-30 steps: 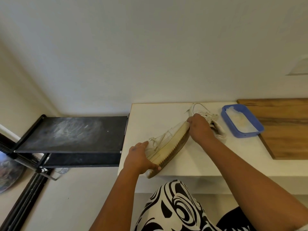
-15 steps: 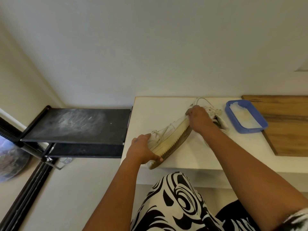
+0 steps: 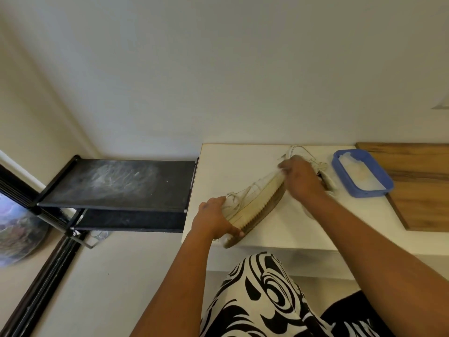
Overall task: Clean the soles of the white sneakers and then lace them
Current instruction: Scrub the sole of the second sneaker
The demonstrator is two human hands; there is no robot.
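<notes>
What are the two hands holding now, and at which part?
Both hold one white sneaker, tilted on its side. The left hand grips the toe end; the right hand is on the heel end. Whether it also holds a cloth cannot be told.

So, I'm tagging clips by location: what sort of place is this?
Probably a room at home: a white counter against a plain wall, a black shoe rack beside it, and a wooden board.

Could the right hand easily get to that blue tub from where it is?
Probably yes: the right hand sits at the sneaker heel, and the blue tub is just beyond, nothing tall between.
</notes>
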